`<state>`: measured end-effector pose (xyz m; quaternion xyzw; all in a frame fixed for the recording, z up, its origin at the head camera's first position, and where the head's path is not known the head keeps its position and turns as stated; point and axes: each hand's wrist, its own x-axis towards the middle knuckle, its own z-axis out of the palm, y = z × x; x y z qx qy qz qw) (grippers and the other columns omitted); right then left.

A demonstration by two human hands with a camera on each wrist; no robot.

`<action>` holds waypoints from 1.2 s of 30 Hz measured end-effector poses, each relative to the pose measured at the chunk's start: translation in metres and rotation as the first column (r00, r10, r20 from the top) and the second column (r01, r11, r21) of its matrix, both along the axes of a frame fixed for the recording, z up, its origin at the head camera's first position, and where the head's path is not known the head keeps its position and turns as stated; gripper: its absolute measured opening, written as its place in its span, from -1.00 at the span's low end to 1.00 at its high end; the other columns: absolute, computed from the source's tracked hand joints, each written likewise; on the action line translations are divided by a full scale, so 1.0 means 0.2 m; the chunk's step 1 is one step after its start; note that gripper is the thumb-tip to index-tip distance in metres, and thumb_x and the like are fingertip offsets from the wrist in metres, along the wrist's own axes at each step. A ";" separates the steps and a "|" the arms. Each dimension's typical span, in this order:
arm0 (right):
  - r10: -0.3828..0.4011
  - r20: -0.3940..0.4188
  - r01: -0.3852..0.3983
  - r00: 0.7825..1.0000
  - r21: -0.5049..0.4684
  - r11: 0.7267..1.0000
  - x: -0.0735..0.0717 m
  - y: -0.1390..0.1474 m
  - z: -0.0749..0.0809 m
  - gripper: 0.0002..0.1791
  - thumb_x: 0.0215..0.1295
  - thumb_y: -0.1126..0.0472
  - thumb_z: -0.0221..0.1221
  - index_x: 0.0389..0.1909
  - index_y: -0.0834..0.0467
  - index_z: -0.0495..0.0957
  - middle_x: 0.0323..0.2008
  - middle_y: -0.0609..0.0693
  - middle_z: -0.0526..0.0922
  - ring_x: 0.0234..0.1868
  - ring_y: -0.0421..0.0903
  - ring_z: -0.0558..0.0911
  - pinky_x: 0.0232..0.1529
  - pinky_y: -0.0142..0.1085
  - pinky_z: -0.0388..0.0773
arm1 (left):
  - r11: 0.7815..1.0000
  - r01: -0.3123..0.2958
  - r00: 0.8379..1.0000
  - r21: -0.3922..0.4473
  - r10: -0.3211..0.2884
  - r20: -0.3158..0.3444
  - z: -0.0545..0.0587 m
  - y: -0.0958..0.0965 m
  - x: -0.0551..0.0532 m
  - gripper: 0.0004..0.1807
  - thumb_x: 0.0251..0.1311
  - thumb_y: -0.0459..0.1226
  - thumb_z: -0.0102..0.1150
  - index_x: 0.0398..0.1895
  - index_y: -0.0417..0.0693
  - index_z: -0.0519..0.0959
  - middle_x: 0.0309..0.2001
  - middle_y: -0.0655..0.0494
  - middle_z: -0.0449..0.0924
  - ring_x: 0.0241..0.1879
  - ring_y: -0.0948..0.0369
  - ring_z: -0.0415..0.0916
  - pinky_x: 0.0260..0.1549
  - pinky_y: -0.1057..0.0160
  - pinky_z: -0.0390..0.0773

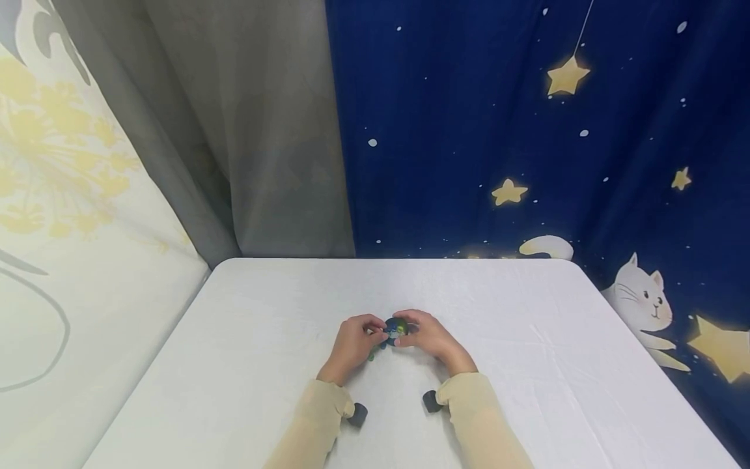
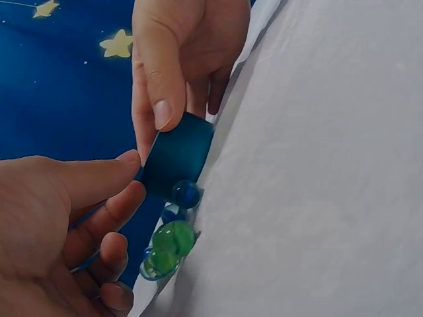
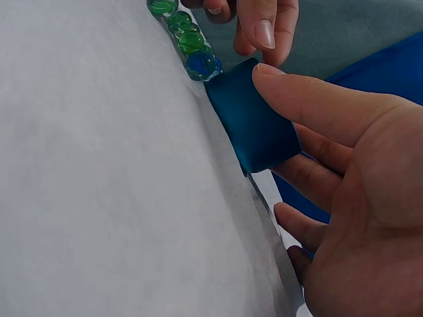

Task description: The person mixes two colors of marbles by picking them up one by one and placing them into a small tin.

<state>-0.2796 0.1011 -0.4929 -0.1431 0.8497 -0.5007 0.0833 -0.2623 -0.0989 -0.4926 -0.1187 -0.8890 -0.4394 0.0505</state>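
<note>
A small dark teal cup (image 2: 180, 157) stands upright on the white table, and green and blue glints show inside it in the head view. My right hand (image 1: 430, 335) grips its side between thumb and fingers. At the opposite rim is my left hand (image 1: 353, 342), thumb and index fingertips close together, touching or almost touching the cup. A sliver of blue shows between those fingertips in the left wrist view; whether it is a held marble is unclear. Several green and blue glass marbles (image 2: 173, 239) lie in a cluster beside the cup, near the left hand.
The white-covered table (image 1: 263, 306) extends around both hands. Behind it hang a grey curtain (image 1: 281, 130) and a dark blue curtain (image 1: 445, 130) with stars. Each sleeve cuff carries a small black device (image 1: 357, 415).
</note>
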 end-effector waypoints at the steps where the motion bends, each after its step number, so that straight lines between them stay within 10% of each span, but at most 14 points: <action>1: 0.001 -0.001 -0.001 1.000 0.000 1.000 0.00 0.00 0.00 -0.40 0.01 0.23 0.43 0.15 0.08 0.54 0.16 0.04 0.54 0.28 0.16 0.40 0.26 0.15 0.19 | 1.000 -0.005 1.000 -0.003 0.005 0.004 0.00 0.00 0.00 -0.86 0.08 -0.29 0.39 -0.27 0.01 0.68 -0.44 0.31 0.59 -0.49 0.30 0.44 -0.40 0.27 0.46; 36: 0.007 -0.016 -0.007 1.000 0.016 1.000 0.02 0.00 0.01 -0.40 0.03 0.25 0.42 0.17 0.11 0.53 0.18 0.05 0.53 0.29 0.18 0.39 0.26 0.16 0.19 | 0.989 0.107 0.988 -0.100 -0.095 0.123 0.03 -0.15 -0.01 -0.83 -0.04 -0.38 0.43 -0.37 0.04 0.70 -0.48 0.27 0.54 -0.38 0.26 0.46 -0.19 0.12 0.44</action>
